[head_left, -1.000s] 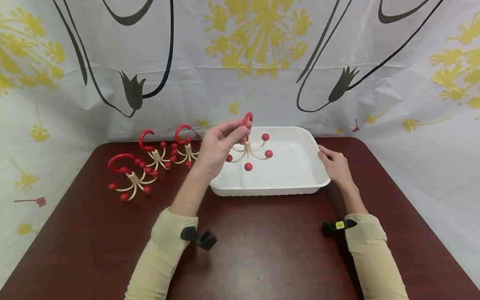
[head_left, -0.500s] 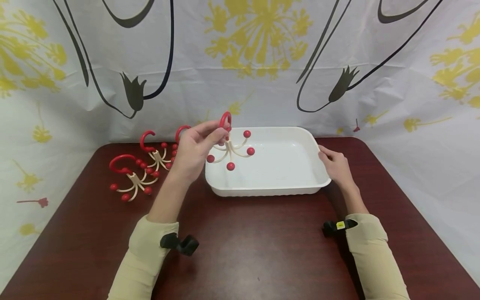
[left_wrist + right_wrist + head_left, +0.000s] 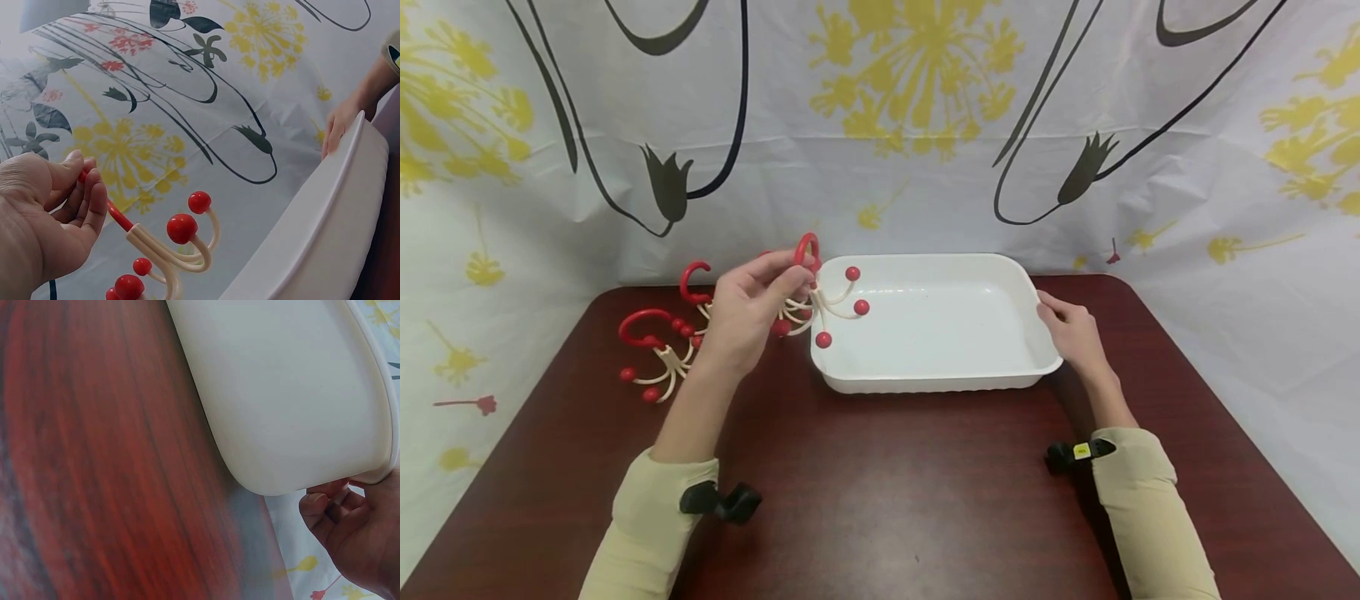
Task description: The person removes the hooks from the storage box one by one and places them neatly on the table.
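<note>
My left hand (image 3: 745, 312) pinches the red hook of a multi-arm hanger (image 3: 817, 302) with cream arms and red ball tips. It hangs upright at the left end of a white tray (image 3: 940, 333). In the left wrist view, thumb and fingers of the left hand (image 3: 50, 219) close on the hook, and the hanger's cream stem (image 3: 147, 245) points down and away. My right hand (image 3: 1073, 333) grips the tray's right rim. From the right wrist, the fingers of this hand (image 3: 359, 531) curl under the rim, beside the tray's outer wall (image 3: 281, 400).
Other hangers of the same kind stand on the dark wooden table (image 3: 880, 483) at left: one in front (image 3: 668, 358), another behind it (image 3: 692, 281), and a third partly hidden by the left hand (image 3: 781, 327). A patterned white cloth (image 3: 880, 183) backs the table.
My left hand has carried the hanger leftward, from over the tray's inside to its left end, and slightly lower. The right hand and the tray have stayed in place.
</note>
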Demonstrator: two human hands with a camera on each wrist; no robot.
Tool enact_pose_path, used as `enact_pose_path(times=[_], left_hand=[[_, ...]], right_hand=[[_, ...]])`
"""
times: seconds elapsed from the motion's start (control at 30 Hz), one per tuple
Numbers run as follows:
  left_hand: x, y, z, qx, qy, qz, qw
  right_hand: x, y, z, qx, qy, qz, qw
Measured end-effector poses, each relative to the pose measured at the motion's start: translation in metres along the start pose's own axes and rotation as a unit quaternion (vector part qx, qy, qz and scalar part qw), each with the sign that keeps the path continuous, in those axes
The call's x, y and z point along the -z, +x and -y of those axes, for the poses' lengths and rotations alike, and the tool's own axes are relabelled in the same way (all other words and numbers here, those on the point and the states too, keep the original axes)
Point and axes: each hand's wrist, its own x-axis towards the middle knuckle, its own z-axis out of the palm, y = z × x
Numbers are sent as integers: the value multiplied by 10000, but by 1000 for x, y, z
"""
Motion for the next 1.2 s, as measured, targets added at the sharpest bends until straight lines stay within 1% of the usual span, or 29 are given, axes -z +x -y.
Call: enact_pose_path(times=[0.07,0.17,0.27,0.47,0.6,0.67,0.77,1.0,1.2], left_hand=[[6,-2,1,-25,52,-2,10000],[14,-5,0,-22,161,-90,9998],[22,-8,-1,-55,182,-125,9997],[35,-12,-2,-70,60,-199,9998],[42,-16,0,-79,25,-266,9996],[45,-18,2,-65,78,-333,9994],[50,-20,5,-3,162,-385,9991],[61,-27,12,193,120,-429,9988],[68,-33,19,335,127,-438,9984]], right_hand=[[0,0,0,3,-3,-15,10000],[0,1,0,3,-23,8,10000],[0,1,0,-4,-29,41,10000],[1,1,1,-22,-47,39,10000],[2,1,2,-5,-41,16,10000],[2,1,2,16,-20,10,10000],[1,1,2,49,-4,43,10000],[-1,0,1,31,17,144,9999],[1,-1,1,-11,15,112,9999]])
